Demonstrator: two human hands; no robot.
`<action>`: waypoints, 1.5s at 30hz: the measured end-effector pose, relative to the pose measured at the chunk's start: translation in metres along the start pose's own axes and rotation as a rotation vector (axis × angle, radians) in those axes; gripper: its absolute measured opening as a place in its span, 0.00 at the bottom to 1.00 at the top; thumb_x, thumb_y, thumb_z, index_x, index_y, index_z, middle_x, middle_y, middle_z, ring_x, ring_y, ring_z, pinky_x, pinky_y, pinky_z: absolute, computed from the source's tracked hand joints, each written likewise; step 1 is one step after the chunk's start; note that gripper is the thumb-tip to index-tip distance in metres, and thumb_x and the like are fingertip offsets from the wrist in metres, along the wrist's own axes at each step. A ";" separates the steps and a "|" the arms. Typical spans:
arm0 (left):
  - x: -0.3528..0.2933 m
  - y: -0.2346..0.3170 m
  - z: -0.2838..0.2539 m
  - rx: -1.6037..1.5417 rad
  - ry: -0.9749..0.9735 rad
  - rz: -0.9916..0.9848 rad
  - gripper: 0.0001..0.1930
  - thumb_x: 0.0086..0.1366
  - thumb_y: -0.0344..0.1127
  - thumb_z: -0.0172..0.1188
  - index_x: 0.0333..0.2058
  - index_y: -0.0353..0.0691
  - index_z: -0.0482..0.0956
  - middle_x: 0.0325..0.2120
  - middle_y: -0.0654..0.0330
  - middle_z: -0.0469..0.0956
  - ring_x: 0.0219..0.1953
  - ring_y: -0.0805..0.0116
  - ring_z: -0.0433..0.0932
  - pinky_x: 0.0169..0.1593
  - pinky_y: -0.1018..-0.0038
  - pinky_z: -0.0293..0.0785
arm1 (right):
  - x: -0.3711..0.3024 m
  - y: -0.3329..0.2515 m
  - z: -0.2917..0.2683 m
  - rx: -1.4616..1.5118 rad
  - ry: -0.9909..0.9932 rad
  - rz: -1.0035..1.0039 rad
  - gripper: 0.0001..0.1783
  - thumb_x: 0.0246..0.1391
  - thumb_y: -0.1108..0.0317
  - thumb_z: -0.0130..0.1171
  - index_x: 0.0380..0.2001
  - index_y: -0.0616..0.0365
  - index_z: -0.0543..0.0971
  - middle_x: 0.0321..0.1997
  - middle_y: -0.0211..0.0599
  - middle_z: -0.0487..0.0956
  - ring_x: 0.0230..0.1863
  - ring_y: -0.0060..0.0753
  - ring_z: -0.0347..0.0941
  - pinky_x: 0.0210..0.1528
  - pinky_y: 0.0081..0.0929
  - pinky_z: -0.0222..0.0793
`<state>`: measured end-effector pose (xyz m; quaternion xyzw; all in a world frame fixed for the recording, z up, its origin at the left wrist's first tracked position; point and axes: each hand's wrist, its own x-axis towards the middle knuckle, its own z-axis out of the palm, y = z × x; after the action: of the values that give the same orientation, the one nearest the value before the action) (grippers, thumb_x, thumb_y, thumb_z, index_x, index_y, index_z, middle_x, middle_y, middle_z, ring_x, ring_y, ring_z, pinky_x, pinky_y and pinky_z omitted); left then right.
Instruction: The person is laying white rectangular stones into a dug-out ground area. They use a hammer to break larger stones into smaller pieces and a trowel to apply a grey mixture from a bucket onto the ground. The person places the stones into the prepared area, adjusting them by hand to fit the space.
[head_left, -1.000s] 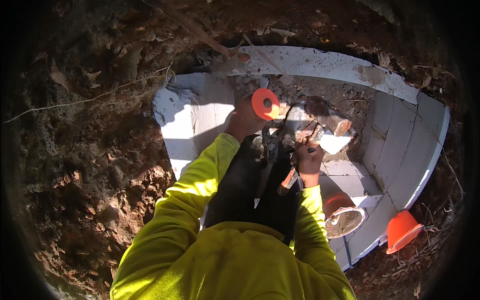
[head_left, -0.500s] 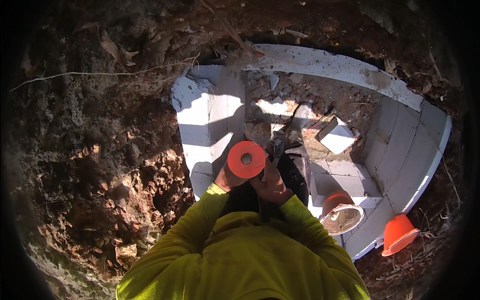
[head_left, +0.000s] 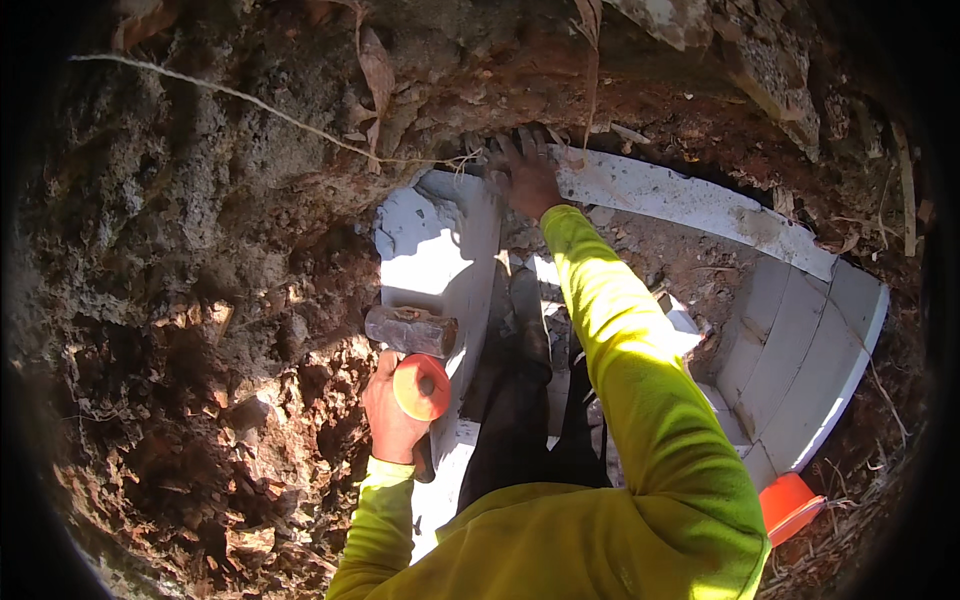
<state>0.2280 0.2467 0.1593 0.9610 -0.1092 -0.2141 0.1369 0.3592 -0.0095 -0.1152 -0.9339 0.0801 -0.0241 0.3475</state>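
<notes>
Pointing its round grey end up at the camera, the orange-guarded chisel (head_left: 421,387) is in the left hand (head_left: 388,410), its long axis foreshortened, running away from view. The left hand's visible fingers curl close together around it. Just beyond them a hammer head (head_left: 411,331) lies lengthwise left to right. The right hand (head_left: 527,178) spreads its fingers at the far corner of the white block wall (head_left: 690,195). An earth bank (head_left: 250,300) crowds the left; bare soil (head_left: 690,250) gives room right of the right arm.
</notes>
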 end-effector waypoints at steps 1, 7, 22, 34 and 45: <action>0.003 0.005 0.008 0.041 0.013 0.011 0.11 0.46 0.34 0.67 0.30 0.43 0.80 0.30 0.58 0.74 0.28 0.54 0.76 0.30 0.63 0.70 | 0.001 -0.002 0.010 -0.095 0.004 -0.045 0.31 0.54 0.60 0.52 0.61 0.59 0.64 0.62 0.68 0.61 0.64 0.68 0.57 0.61 0.65 0.54; -0.004 0.006 0.010 0.035 0.030 -0.021 0.12 0.45 0.36 0.68 0.31 0.46 0.81 0.34 0.56 0.76 0.29 0.51 0.76 0.33 0.60 0.70 | -0.105 0.004 0.004 -0.037 -0.821 -0.151 0.27 0.49 0.69 0.55 0.55 0.56 0.70 0.62 0.62 0.65 0.63 0.64 0.62 0.62 0.50 0.61; 0.005 0.002 0.017 0.019 0.050 -0.088 0.16 0.49 0.39 0.69 0.36 0.40 0.79 0.30 0.51 0.81 0.34 0.48 0.80 0.37 0.61 0.75 | -0.134 -0.016 -0.009 0.400 -0.718 0.062 0.18 0.52 0.63 0.59 0.45 0.59 0.78 0.48 0.49 0.78 0.46 0.49 0.76 0.62 0.42 0.61; -0.023 0.011 -0.005 -0.374 0.083 -0.115 0.13 0.52 0.36 0.63 0.35 0.39 0.77 0.27 0.53 0.78 0.33 0.48 0.79 0.37 0.63 0.73 | -0.179 -0.210 -0.082 1.042 -0.025 0.149 0.14 0.60 0.71 0.55 0.49 0.62 0.72 0.47 0.43 0.72 0.50 0.36 0.70 0.53 0.29 0.65; -0.074 -0.072 0.078 -0.393 0.337 -0.300 0.25 0.55 0.42 0.66 0.48 0.37 0.71 0.44 0.53 0.72 0.47 0.57 0.74 0.52 0.66 0.69 | -0.201 -0.238 -0.034 0.632 -0.126 -0.031 0.40 0.51 0.68 0.58 0.66 0.58 0.56 0.69 0.50 0.49 0.72 0.58 0.42 0.70 0.50 0.41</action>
<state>0.1387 0.3169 0.0974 0.9435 0.1020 -0.0867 0.3031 0.1888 0.1792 0.0681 -0.7805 0.0330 0.0047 0.6243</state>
